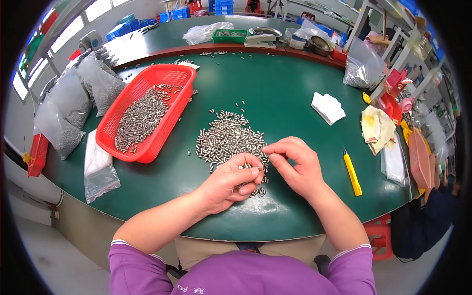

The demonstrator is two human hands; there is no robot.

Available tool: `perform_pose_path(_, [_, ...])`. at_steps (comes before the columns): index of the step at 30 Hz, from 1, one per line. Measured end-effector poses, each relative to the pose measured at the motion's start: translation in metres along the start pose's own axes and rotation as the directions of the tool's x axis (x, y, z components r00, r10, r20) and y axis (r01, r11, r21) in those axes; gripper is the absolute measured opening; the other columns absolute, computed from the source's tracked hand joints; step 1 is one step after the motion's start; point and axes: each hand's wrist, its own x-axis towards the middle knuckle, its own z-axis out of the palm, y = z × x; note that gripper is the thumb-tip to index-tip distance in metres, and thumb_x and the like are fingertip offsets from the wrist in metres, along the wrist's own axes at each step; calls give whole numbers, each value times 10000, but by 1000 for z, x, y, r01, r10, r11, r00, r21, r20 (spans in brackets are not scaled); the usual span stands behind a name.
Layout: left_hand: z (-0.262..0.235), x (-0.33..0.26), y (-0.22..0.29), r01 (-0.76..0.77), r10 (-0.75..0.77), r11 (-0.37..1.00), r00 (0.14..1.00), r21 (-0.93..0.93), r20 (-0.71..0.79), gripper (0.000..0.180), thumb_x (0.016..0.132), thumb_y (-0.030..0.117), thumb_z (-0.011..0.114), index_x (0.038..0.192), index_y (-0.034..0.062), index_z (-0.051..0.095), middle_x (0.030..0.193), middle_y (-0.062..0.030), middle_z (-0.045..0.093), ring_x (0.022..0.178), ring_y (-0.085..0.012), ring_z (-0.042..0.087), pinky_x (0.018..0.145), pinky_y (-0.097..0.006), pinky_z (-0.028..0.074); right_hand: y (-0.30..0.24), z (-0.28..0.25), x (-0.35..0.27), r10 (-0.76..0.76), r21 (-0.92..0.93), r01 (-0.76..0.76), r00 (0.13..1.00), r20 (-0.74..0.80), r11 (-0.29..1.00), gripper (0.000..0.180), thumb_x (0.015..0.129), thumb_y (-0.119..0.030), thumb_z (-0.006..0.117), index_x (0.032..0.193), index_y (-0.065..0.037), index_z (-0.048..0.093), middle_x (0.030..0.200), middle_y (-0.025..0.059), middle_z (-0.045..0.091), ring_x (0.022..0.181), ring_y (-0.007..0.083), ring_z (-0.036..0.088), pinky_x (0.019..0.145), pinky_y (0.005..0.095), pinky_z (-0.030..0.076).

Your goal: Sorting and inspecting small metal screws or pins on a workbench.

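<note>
A heap of small silvery metal pins (227,137) lies on the green tabletop in front of me. Over the heap's near edge, my left hand (235,181) is curled palm up round several of these pins, one showing by the thumb tip. My right hand (299,164) is just to its right, with thumb and forefinger drawn close together at the heap's right edge. Whether a pin sits between those fingertips is too small to tell. Left of the heap, a red perforated basket (142,156) holds many more of the same pins.
Clear bags of metal parts (64,120) stand at the far left, above a flat plastic bag (101,167). To the right lie a yellow cutter knife (352,174), a folded white cloth (328,108) and a yellowish glove (377,129). A green tray (230,39) stands at the back.
</note>
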Motion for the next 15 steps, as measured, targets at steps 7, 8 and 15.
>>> perform_pose_path(7, [3,-1,7,-10,8,998,999,-59,-47,117,923,210,445,955,100,465,857,-27,483,567,-58,365,381,-153,206,1,-3,0,-78,-71,80,996,37,994,125,768,-35,624,881,-78,653,810,50,625,778,196,588,674,302,479])
perform_pose_path(8, [2,0,8,-32,28,997,998,-73,-54,117,925,209,439,952,99,466,862,-30,479,573,-61,363,385,-153,211,4,-2,0,-81,-46,82,997,18,996,125,759,-56,631,880,-82,647,802,49,621,750,220,576,684,322,462])
perform_pose_path(15, [-26,-3,55,-417,362,881,899,-226,-246,85,907,194,485,896,111,498,807,-12,487,549,-59,383,346,-145,226,18,-7,1,-17,-32,16,1000,-12,999,90,794,-102,608,871,-79,650,784,44,606,740,200,561,658,308,461])
